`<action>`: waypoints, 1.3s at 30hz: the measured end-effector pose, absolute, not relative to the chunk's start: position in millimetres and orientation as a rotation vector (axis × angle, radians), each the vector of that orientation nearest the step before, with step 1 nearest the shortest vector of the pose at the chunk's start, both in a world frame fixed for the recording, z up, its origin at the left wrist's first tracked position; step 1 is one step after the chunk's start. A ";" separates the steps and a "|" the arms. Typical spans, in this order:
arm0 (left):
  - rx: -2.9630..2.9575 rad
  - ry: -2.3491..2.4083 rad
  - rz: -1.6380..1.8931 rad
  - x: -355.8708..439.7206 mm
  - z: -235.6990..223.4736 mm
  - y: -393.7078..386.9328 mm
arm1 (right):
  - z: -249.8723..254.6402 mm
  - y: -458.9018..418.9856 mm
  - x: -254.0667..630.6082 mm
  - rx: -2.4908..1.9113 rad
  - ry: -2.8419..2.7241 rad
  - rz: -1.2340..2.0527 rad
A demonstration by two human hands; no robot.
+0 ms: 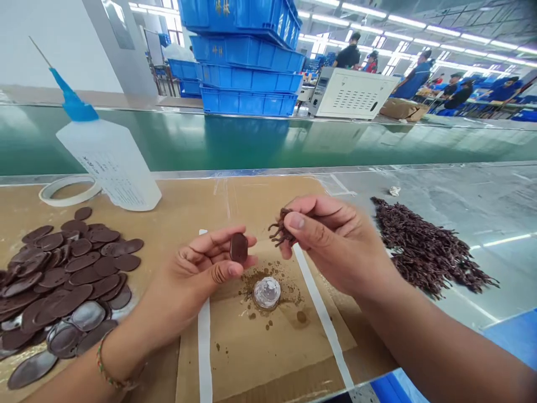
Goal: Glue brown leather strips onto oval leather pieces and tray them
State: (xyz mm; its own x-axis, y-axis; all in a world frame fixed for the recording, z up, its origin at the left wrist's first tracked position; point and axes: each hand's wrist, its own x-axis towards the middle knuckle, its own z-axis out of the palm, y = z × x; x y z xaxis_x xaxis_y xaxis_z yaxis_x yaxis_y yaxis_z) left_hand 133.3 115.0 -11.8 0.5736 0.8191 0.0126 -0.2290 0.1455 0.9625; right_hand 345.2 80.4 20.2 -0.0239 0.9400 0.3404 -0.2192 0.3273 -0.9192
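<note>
Between the thumb and fingers of my left hand (213, 263) is a small dark-brown oval disc (239, 248), tilted up on its edge. My right hand (331, 240) pinches a brown piece with thin root-like strands (278, 228), its strands pointing toward the disc. The two pieces are apart. Below and between my hands, a small clear dome-shaped holder (267, 292) with whitish residue sits on stained cardboard (268, 352). A pile of brown oval discs (71, 268) lies to the left, some with shiny grey faces. On the right is a heap of brown stranded pieces (423, 240).
A white squeeze bottle (113, 162) with a blue needle nozzle stands at the left, beside a tape roll (69, 190). Beyond the bench runs a green conveyor belt (176, 137). Stacked blue crates (247, 75) and a white machine (352, 92) are behind it; several people work farther back.
</note>
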 end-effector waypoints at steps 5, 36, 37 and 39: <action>1.176 0.549 0.772 132.7 -15.4 111.7 | 17.1 75.0 328.8 -0.654 -1.196 1.329; 1.198 0.617 0.867 135.5 -12.6 110.9 | 9.0 73.8 321.5 -0.789 -1.505 1.035; 1.193 0.621 0.871 135.7 -12.3 111.2 | 8.8 73.5 320.9 -0.779 -1.501 1.051; 1.182 0.642 0.888 136.3 -12.3 111.7 | 8.8 72.7 319.7 -0.769 -1.488 1.081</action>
